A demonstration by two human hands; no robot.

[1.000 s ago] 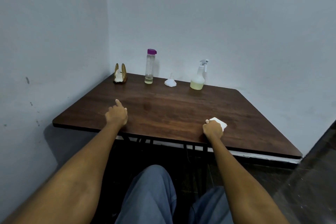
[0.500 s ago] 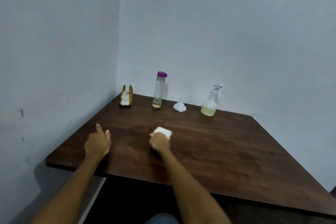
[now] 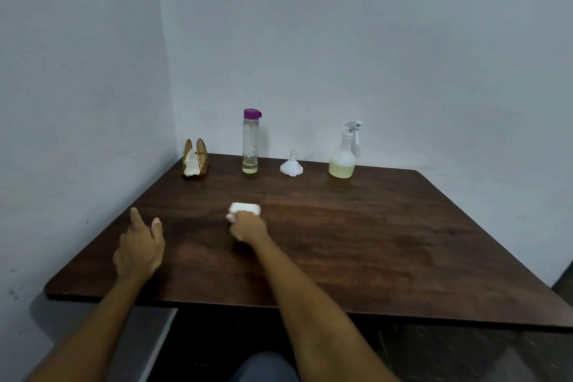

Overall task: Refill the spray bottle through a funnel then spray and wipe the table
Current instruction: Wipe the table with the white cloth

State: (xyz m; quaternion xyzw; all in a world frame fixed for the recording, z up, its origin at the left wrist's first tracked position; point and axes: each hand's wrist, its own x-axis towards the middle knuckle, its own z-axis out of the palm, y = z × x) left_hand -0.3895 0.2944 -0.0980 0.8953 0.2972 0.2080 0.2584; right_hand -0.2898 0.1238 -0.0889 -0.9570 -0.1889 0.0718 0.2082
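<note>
Right hand (image 3: 248,225) having carried white folded tissue (image 3: 246,208) from near edge toward table (image 3: 372,242) middle; fingers curling over it, pressing it down, tissue poking out ahead. Left hand (image 3: 141,250) resting, fingers loosely spread.

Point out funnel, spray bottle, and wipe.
funnel (image 3: 291,167), head view, on its cone.
spray bottle (image 3: 342,164), head view, on the liquid-filled base.
wipe (image 3: 245,208), head view, on the folded top.

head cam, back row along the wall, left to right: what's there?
Gold wire napkin holder with white napkins → tall clear bottle with purple cap → small white funnel set mouth-down → clear spray bottle with pale yellow liquid.
</note>
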